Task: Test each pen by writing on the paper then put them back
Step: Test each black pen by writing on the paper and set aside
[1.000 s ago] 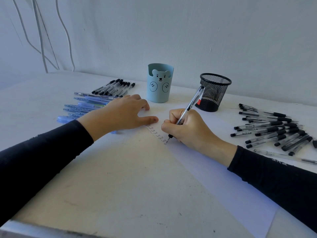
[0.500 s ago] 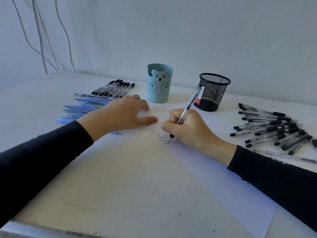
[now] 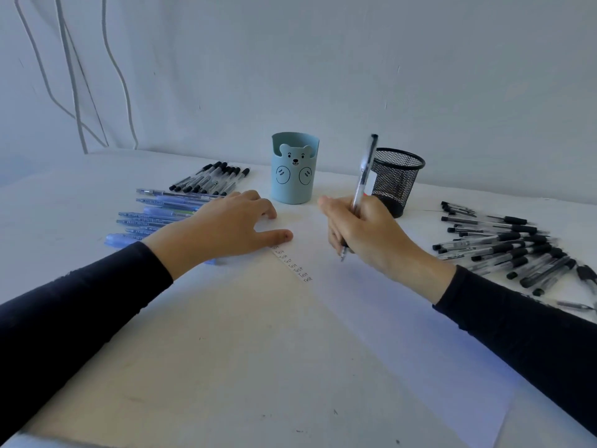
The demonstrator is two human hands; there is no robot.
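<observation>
Your left hand [image 3: 223, 234] lies spread on the paper [image 3: 403, 334], pinning it | your right hand [image 3: 368, 234] pinches the pen [image 3: 363, 176] upright, tip just right of the test words [image 3: 292, 263] (seemingly off the sheet).

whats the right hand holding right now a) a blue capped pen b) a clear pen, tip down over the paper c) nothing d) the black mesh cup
b: the right hand grips a clear pen nearly upright, its tip pointing down at the paper, to the right of the column of written words.
</observation>
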